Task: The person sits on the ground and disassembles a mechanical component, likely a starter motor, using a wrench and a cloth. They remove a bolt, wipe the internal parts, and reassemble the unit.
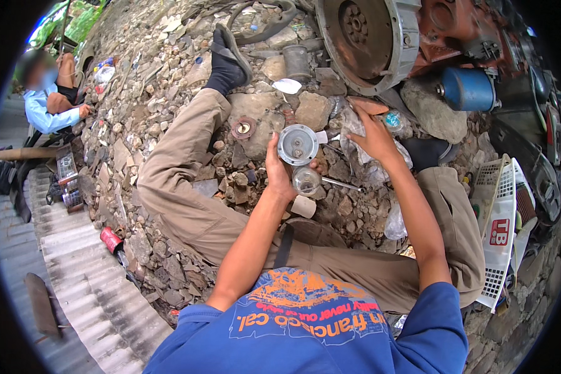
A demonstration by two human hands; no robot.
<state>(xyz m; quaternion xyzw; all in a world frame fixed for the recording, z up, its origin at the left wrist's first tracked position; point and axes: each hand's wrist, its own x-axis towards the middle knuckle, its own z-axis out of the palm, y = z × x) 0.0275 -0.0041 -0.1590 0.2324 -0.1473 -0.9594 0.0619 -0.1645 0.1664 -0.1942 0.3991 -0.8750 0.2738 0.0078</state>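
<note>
My left hand (278, 169) is closed around a round grey metal part (298, 145) with a flanged rim and a recessed face. A small clear bowl (306, 181) sits against its lower side, by my fingertips. My right hand (375, 138) reaches forward with fingers apart over a crumpled clear plastic bag (353, 128), and whether it touches the bag is hard to tell. A thin metal rod or tool (343, 184) lies just right of the clear bowl. On a flat stone to the left rests a round rusty disc (244, 128) with a central hole.
Rubble and stones cover the ground. A large round metal housing (361, 37) and a reddish engine block (461, 31) stand ahead, near a blue cylinder (467, 89). A white plastic crate (495, 230) is at right, corrugated sheets (87, 268) at left. Another person (50, 103) sits far left.
</note>
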